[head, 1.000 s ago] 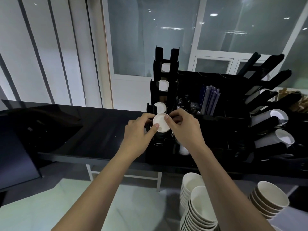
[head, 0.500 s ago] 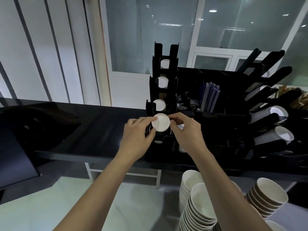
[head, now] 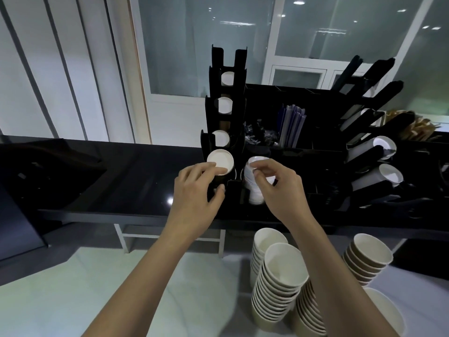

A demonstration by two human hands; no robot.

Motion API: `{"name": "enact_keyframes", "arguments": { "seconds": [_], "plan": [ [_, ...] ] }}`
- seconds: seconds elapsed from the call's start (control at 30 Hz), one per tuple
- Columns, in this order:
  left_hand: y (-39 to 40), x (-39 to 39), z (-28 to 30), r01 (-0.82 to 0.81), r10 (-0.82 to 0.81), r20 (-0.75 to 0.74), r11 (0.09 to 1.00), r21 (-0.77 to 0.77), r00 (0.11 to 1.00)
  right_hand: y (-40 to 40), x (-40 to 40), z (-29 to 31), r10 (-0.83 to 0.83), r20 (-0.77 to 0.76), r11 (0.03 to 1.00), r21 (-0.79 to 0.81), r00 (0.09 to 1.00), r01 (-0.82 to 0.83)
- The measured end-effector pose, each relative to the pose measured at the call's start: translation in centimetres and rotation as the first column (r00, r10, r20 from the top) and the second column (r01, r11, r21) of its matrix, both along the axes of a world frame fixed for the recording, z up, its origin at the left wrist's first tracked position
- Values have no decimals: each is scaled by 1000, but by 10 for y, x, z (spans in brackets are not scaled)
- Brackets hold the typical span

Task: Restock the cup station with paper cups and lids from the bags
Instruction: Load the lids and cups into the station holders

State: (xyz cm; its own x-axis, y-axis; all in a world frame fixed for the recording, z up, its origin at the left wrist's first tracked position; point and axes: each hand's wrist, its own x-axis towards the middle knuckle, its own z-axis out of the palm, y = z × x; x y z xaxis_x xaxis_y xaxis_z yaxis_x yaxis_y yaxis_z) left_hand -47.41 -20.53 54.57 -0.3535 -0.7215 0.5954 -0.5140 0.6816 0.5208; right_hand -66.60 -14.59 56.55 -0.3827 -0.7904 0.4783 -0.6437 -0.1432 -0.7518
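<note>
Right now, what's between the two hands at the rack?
Head view: between the left hand and right hand stands a black divider post of the cup rack; white lids sit just right of it.
</note>
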Motion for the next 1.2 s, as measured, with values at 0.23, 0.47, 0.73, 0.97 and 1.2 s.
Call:
{"name": "enact_keyframes", "arguments": {
  "seconds": [0.23, 0.47, 0.73, 0.97, 1.2],
  "plan": [
    [35, -4, -15, 135, -134, -28, 990, 43, 991, 39, -8, -16, -42, 29, 999, 2, 999, 42],
    [65, -9, -37, 216, -215, -22, 968, 131, 976, 78, -13, -38, -113, 29, 994, 19, 993, 112],
    [101, -17, -48, 307, -304, -47, 930, 203, 952, 123, -22, -60, -215, 118, 977, 14, 970, 215],
    [128, -34, -50, 387, -386, -48, 901, 194, 921, 163, -34, -72, -301, 170, 954, 33, 938, 299],
    [157, -62, -47, 457, -449, -91, 865, 206, 889, 193, -60, -79, -338, 161, 941, 72, 927, 331]
  ]
}}
